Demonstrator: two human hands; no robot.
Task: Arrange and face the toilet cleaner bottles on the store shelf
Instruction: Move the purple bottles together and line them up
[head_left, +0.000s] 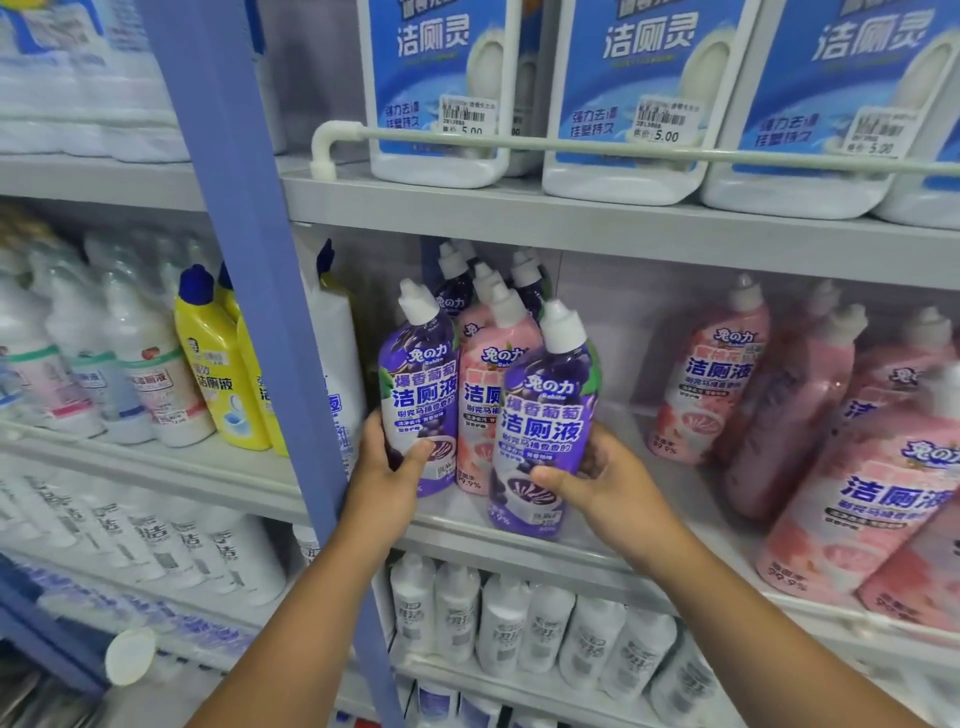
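Gripping two purple bottles, left hand (387, 470) wrapping one (418, 395), right hand (597, 480) clasping another (543, 431); facing underway, pink bottles (810, 415) at right leaning, awaiting straightening.

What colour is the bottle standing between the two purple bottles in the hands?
Pink bottle with a white cap, seen in the head view.

Two bare forearms rise from 6 o'clock toward the centre. The left hand (387, 467) sits at about 10 o'clock from the right hand (605, 480). Each hand is closed in a grasp, thumb in front and fingers wrapped behind. The wrists are nearly straight, and the hands stay apart.
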